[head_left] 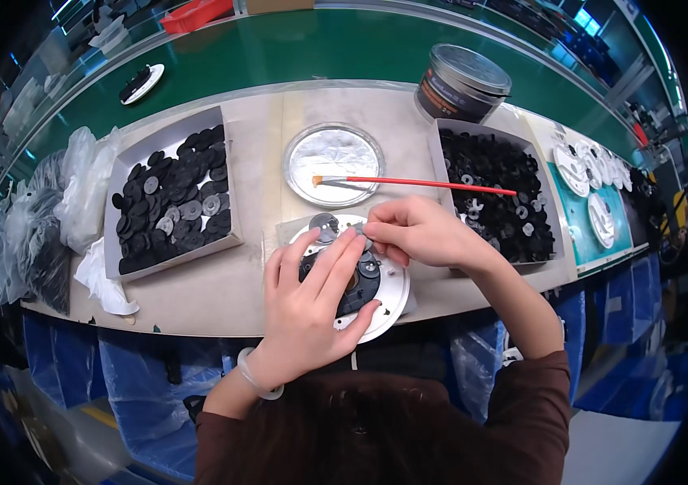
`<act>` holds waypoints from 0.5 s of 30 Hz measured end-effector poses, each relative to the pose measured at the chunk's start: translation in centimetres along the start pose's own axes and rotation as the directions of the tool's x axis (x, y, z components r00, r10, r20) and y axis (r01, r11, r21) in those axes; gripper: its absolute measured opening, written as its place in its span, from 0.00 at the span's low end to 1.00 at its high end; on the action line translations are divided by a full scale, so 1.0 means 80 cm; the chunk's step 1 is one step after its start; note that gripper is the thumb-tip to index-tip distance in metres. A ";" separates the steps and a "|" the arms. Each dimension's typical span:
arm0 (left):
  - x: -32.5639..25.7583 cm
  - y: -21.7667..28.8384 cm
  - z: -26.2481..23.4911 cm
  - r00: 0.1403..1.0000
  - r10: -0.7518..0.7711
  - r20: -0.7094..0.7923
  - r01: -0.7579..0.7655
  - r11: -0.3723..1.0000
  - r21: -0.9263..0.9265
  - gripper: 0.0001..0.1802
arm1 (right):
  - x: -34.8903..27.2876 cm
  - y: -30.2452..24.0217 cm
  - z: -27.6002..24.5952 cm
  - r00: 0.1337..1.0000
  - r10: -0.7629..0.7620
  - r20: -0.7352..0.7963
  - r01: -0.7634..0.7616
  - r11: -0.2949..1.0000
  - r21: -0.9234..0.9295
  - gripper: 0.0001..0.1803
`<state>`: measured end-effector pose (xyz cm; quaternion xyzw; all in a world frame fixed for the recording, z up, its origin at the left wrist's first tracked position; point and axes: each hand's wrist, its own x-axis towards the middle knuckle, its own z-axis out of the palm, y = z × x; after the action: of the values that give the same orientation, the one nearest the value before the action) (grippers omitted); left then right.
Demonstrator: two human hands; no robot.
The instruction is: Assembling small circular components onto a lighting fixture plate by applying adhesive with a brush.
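A round white plate lies at the near edge of the table, carrying a black mechanism with small round wheels. My left hand rests over it, fingers stretched out and thumb on the plate's near side. At the far side of the plate, my right hand pinches with thumb and forefinger, close to the left fingertips. Whatever sits in that pinch is mostly hidden. A grey disc shows just beyond the left fingers.
Left stands a box of black and grey discs; right, a box of small black parts. A red-handled brush spans from a round silvery lid to the right box. Behind are a tin and a green belt.
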<state>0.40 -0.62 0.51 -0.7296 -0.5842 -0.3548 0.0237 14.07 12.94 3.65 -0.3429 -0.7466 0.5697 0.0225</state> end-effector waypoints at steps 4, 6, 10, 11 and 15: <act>0.002 0.000 0.002 0.999 0.022 0.049 -0.025 0.998 0.056 0.29 | -0.001 -0.001 0.010 0.981 -0.117 -0.156 0.082 0.973 -0.216 0.15; 0.003 0.001 0.001 0.998 0.028 0.048 -0.031 0.997 0.067 0.28 | -0.006 -0.006 0.014 0.964 -0.175 -0.199 0.101 0.937 -0.335 0.14; 0.001 0.002 0.004 0.999 0.032 0.041 -0.035 0.995 0.089 0.27 | -0.011 0.007 0.030 0.901 -0.338 -0.271 0.167 0.849 -0.502 0.12; 0.001 0.003 0.005 0.998 0.040 0.038 -0.043 0.994 0.105 0.27 | -0.012 0.010 0.035 0.870 -0.378 -0.316 0.149 0.813 -0.562 0.12; 0.004 0.003 0.006 0.999 0.030 0.045 -0.034 0.994 0.102 0.28 | -0.007 0.014 0.039 0.803 -0.469 -0.368 0.160 0.765 -0.624 0.12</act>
<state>0.87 -0.23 0.45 -0.7442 -0.5902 -0.3080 0.0540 13.71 10.15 1.77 -0.3346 -0.8959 0.2001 0.2130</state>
